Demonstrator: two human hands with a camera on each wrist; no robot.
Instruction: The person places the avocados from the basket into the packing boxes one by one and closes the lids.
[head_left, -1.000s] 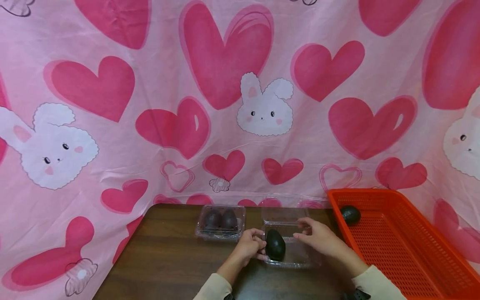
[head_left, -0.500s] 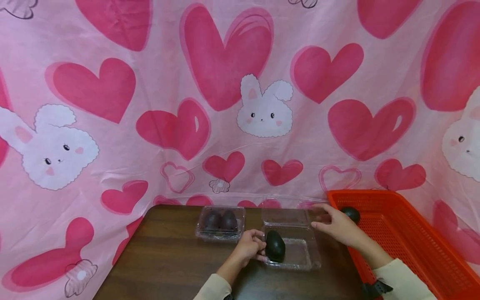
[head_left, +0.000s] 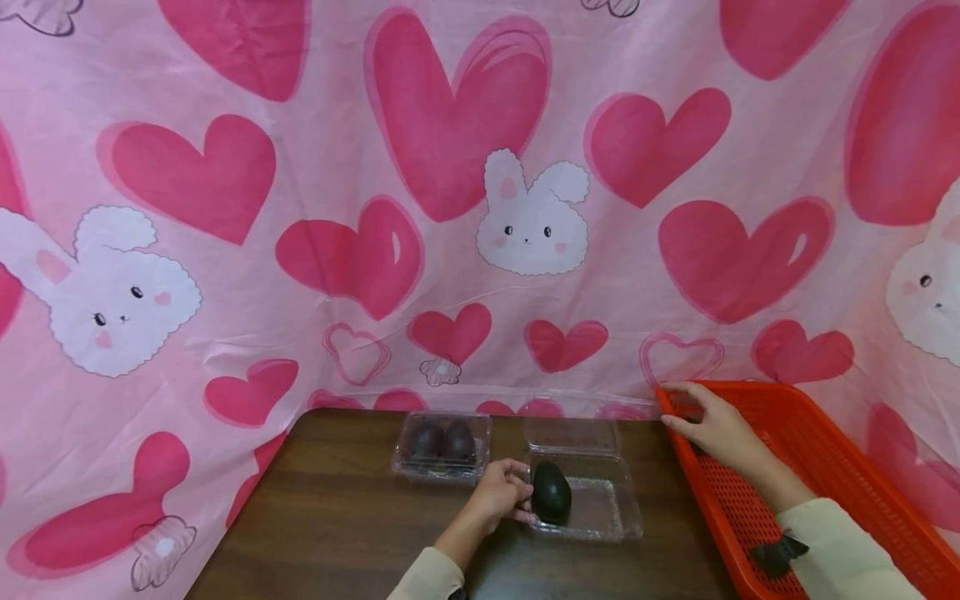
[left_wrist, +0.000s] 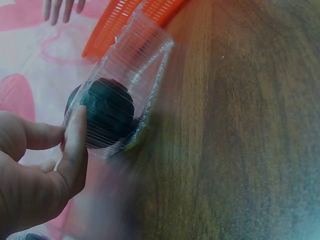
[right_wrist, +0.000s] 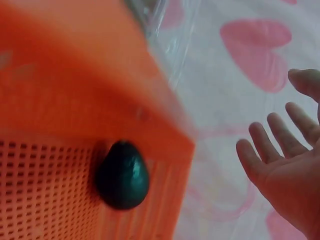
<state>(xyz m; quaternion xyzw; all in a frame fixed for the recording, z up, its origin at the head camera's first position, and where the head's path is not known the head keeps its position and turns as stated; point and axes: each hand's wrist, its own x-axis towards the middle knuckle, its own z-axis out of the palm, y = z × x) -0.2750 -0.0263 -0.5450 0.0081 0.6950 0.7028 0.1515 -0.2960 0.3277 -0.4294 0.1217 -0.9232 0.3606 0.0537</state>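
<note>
An open clear plastic clamshell box [head_left: 596, 504] sits on the table with its lid folded back. One dark green avocado [head_left: 552, 493] lies in its left half. My left hand [head_left: 498, 493] pinches the box's left rim between thumb and fingers, and the avocado shows through the ribbed wall in the left wrist view. Over the left rim of the orange basket [head_left: 693, 492], my right hand [head_left: 716, 423] is spread with nothing in it. Another avocado [right_wrist: 122, 177] rests in the basket's corner, seen in the right wrist view; the right hand mostly hides it in the head view.
A closed clear clamshell [head_left: 442, 458] with two dark avocados stands left of the open one. The wooden table [head_left: 337, 508] ends at a pink heart-patterned cloth [head_left: 450, 275] behind. The basket's raised walls border the right side.
My right hand has moved right from above the open clamshell to over the basket's rim. My left hand stays on the box's rim, and the avocado beside it stays put.
</note>
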